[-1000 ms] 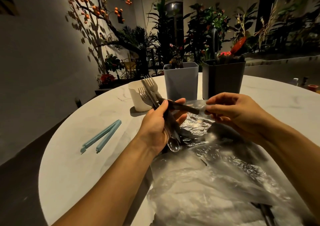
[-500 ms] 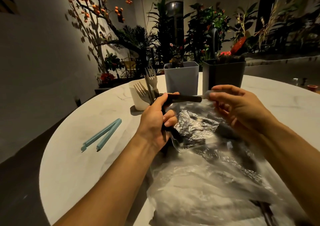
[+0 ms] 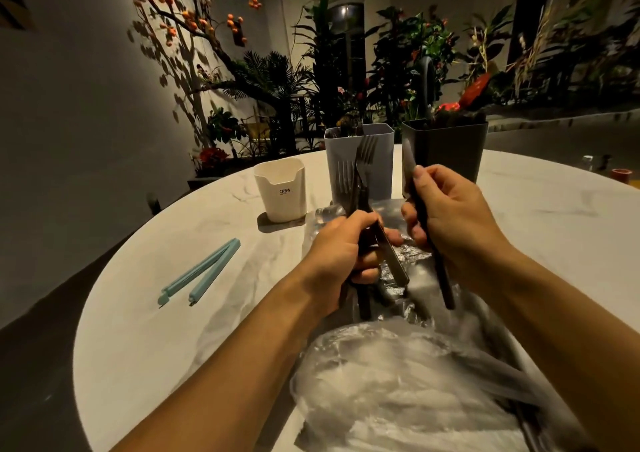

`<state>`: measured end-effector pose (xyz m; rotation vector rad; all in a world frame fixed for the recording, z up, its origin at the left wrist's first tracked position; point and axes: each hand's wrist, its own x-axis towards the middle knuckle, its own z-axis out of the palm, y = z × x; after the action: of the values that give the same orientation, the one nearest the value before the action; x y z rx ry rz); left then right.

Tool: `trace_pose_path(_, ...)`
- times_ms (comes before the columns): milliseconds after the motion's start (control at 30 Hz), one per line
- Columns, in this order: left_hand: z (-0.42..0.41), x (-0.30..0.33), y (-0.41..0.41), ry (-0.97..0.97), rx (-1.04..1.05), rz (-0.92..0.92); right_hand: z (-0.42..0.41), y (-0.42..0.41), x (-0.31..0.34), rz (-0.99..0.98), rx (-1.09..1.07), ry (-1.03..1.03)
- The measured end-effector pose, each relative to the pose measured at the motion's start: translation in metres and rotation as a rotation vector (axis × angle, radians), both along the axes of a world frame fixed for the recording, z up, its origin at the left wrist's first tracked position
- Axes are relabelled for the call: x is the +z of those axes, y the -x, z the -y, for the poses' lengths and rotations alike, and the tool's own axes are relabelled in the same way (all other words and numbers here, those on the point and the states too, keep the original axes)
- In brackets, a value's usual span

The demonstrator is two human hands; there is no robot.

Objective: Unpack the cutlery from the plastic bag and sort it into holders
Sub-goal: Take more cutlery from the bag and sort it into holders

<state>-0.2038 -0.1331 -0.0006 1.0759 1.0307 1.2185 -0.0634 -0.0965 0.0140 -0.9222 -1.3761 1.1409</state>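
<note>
1. Head view: bare marble table [image 3: 145, 330] lies left of the crinkled clear plastic bag [image 3: 398, 382].
2. Left hand [image 3: 341, 251] grips dark-handled forks [image 3: 360, 174] upright; right hand [image 3: 453, 216] grips a knife [image 3: 420, 223].
3. Cream holder [image 3: 282, 188], grey holder [image 3: 381, 161] and dark holder [image 3: 446, 150] stand beyond; a blue clip [image 3: 204, 271] lies left.

three holders [image 3: 281, 188], two forks [image 3: 364, 150], one clip [image 3: 201, 271]

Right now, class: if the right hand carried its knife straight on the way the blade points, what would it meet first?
Probably the dark grey holder: the right hand holds the knife blade-up just before its front wall, though depth is unclear.
</note>
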Motion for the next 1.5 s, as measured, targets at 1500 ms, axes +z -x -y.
trace_pose_path(1500,0.001,-0.007,-0.001,-0.051,0.019,-0.119,-0.013,0.003,-0.006,-0.058,0.053,0.145)
